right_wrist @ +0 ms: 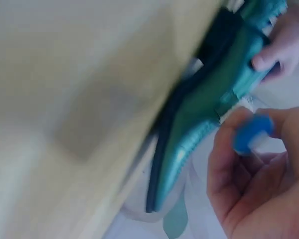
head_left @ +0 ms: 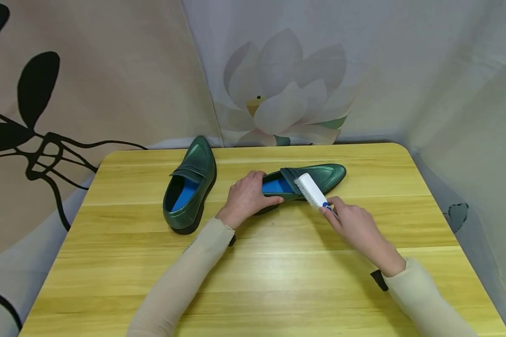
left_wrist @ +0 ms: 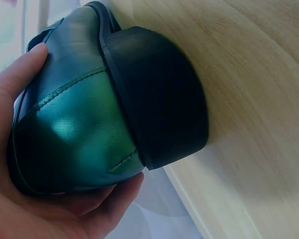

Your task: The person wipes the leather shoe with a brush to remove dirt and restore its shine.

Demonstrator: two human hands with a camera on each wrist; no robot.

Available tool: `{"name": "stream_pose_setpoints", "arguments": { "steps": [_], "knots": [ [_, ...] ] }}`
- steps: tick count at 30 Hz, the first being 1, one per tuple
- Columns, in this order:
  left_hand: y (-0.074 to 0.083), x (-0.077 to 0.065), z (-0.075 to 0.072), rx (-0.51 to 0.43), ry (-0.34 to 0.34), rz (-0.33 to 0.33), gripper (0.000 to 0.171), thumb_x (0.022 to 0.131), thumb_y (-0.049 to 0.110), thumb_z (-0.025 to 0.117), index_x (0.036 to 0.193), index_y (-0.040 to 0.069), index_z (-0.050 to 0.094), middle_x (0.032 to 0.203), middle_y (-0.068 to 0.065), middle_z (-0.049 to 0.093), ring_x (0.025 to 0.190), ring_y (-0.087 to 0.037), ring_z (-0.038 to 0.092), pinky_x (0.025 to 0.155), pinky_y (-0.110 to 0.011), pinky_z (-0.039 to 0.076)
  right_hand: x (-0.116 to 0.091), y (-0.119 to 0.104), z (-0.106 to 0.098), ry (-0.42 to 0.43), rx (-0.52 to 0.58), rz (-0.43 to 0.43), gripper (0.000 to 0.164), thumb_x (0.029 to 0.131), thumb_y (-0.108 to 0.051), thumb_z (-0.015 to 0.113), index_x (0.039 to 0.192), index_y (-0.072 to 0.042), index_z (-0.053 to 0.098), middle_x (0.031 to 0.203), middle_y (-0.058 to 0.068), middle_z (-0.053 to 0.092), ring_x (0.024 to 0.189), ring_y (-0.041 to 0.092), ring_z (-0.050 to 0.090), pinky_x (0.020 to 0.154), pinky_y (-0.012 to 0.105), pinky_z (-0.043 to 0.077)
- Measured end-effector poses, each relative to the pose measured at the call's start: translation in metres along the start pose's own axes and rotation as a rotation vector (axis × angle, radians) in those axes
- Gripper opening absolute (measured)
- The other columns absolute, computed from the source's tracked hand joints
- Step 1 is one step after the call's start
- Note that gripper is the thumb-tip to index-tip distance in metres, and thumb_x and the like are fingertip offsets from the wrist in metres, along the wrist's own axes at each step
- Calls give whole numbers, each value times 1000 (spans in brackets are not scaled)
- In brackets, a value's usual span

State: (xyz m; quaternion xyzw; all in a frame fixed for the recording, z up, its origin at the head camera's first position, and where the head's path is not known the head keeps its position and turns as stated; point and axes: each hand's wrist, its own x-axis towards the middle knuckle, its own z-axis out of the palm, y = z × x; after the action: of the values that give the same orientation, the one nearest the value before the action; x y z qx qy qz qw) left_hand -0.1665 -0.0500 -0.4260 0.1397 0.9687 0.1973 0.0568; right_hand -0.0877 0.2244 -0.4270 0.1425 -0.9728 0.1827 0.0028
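Note:
A dark green loafer [head_left: 326,175] with a blue insole lies on the wooden table, its toe toward the right. My left hand [head_left: 246,199] grips its heel end; in the left wrist view the thumb lies along the shoe's side and the fingers wrap around the back, above the black heel [left_wrist: 162,94]. My right hand [head_left: 358,227] holds a white brush [head_left: 313,189] by its blue-marked handle. The bristles are right at the strap across the loafer's upper. In the right wrist view, curled fingers pinch the handle's blue end [right_wrist: 252,133].
A matching green loafer [head_left: 189,187] stands on the table [head_left: 253,290] to the left, toe toward the back edge. Behind the table hangs a pale curtain [head_left: 286,84] with a large flower print and dark leaf shapes at left.

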Motion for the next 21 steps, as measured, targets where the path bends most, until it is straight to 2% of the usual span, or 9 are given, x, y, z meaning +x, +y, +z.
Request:
{"name": "stream_pose_setpoints", "arguments": {
  "steps": [4, 8, 12, 15, 17, 21],
  "knots": [
    [-1, -1, -2, 10, 5, 2, 92, 81, 66, 79, 143, 2, 55, 136, -15, 61, 104, -29, 64, 89, -48, 58, -13, 0, 6, 0, 11, -9, 34, 107, -27, 60, 121, 4, 60, 63, -1, 48, 50, 15, 45, 44, 31, 35],
    [-1, -1, -2, 9, 7, -4, 91, 81, 66, 79, 142, 2, 55, 134, -15, 62, 102, -28, 63, 88, -47, 57, -8, -2, 6, 46, 13, -8, 35, 107, -28, 61, 120, 4, 62, 65, 1, 52, 49, 16, 46, 43, 31, 35],
    [-1, -2, -1, 5, 3, -6, 91, 81, 65, 80, 142, 2, 55, 130, -14, 62, 100, -27, 62, 86, -47, 57, 11, -7, 0, 88, 6, 15, 42, 106, -34, 61, 119, 6, 65, 73, 9, 64, 51, 19, 51, 43, 32, 38],
    [0, -2, 0, 7, 7, -9, 91, 81, 65, 80, 141, 3, 55, 129, -14, 62, 99, -27, 61, 86, -46, 58, 31, -12, -7, 79, 7, 52, 46, 106, -39, 59, 119, 4, 67, 80, 13, 69, 54, 22, 54, 44, 34, 40],
    [0, -2, 0, 9, 5, -12, 91, 81, 65, 80, 142, 3, 55, 129, -14, 62, 99, -27, 61, 87, -46, 57, 45, -15, -10, 55, 10, 74, 47, 106, -41, 58, 120, 2, 68, 81, 13, 69, 55, 23, 55, 44, 34, 41],
    [2, -2, 0, 17, -6, -13, 91, 81, 66, 79, 142, 3, 55, 130, -15, 61, 100, -27, 62, 88, -46, 58, 69, -19, -15, -4, 27, 105, 48, 106, -44, 55, 121, -1, 70, 71, 7, 59, 54, 22, 51, 43, 33, 38]
  ]
}}
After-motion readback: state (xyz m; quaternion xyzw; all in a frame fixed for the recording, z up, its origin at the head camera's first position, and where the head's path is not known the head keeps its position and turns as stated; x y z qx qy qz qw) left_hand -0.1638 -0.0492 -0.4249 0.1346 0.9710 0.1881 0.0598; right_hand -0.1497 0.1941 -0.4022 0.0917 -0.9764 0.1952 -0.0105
